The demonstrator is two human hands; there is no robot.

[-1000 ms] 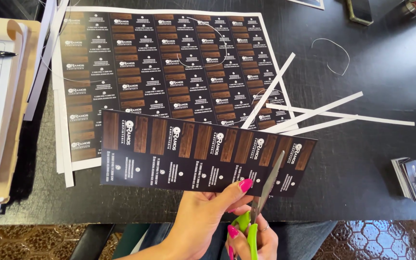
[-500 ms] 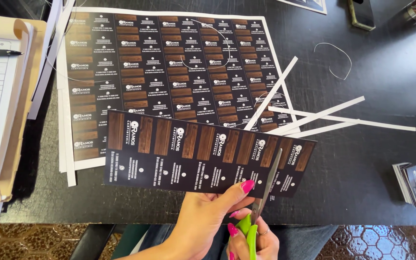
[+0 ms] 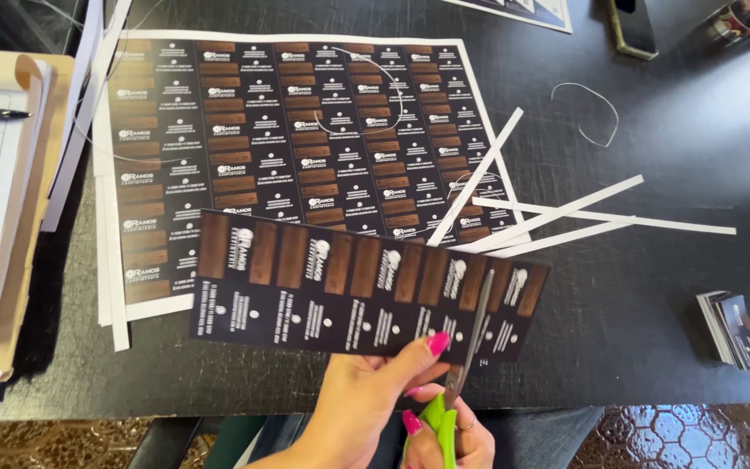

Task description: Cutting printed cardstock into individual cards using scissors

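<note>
Card strip (image 3: 340, 295), a dark row of printed cards with brown wood-look panels, is hanging just above the near edge of the black table (image 3: 679, 130), and we are pinching its lower edge with our left hand (image 3: 366, 404), thumb on top. Behind it the uncut printed sheet (image 3: 297, 139) is lying flat. Our right hand (image 3: 449, 439) is gripping green-handled scissors (image 3: 466, 360), whose blades are crossing the strip near its right end. White paper offcuts (image 3: 566, 217) are lying beyond, and a small card stack (image 3: 731, 328) is sitting far right.
</note>
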